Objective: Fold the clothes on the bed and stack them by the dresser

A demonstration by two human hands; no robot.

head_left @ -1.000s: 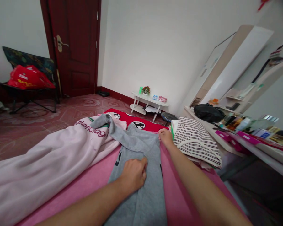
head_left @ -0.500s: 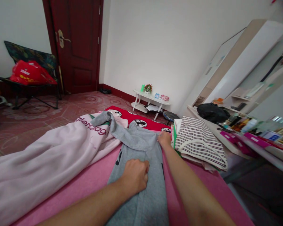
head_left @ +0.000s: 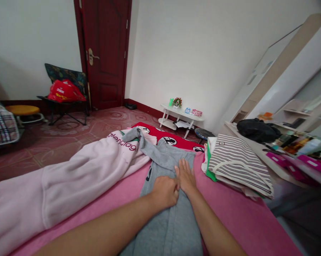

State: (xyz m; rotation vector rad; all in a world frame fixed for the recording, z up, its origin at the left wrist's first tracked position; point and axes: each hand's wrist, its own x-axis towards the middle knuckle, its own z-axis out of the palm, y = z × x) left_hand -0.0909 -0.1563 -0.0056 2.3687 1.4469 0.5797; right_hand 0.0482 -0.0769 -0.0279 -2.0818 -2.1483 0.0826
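Observation:
A grey garment lies lengthwise on the pink bed cover in front of me. My left hand rests on its middle with the fingers curled, pressing the cloth. Beside it and touching it, my right hand lies flat on the grey cloth with the fingers stretched out. A grey sleeve trails off to the upper left over a pale pink sweatshirt.
A folded pile topped by a striped shirt sits right of the grey garment. A red printed cloth lies at the bed's far end. A cluttered desk runs along the right. Beyond are a small white table, a chair and a dark red door.
My right hand has come back from the garment's far right edge to its middle and now lies flat next to my left hand. The view has shifted to the left.

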